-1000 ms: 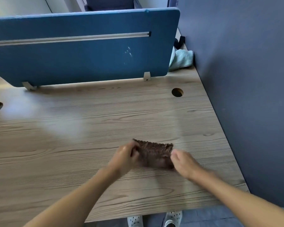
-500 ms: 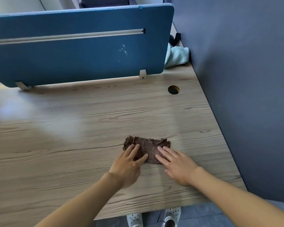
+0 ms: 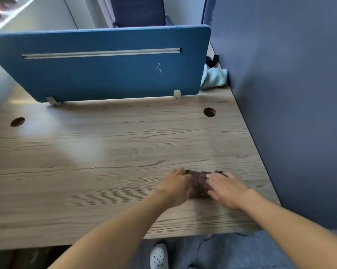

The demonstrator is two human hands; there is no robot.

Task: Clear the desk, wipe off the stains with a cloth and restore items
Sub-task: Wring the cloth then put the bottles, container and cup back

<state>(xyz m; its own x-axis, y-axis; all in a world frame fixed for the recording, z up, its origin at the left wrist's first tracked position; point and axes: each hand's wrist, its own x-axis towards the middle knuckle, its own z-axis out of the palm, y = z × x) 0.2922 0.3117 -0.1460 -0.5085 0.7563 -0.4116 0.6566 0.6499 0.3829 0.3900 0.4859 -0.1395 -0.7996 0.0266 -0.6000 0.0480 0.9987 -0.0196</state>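
Under the desk [image 3: 86, 220] edge one white shoe [image 3: 159, 256] shows, cut off by the frame. Both my hands are blurred. My left hand [image 3: 175, 188] touches the left end of the single brown cloth [image 3: 199, 183]. Its fingertips are hidden, so I cannot tell whether it grips. My right hand [image 3: 226, 191] lies on the cloth's right end, fingers spread and relaxed. The cloth sits between them, near the desk's right front. Farther off are a left hole [image 3: 17, 121], a right hole [image 3: 209, 112], one blue divider [image 3: 105, 74], and a teal cloth [image 3: 214, 78] half hidden behind it.
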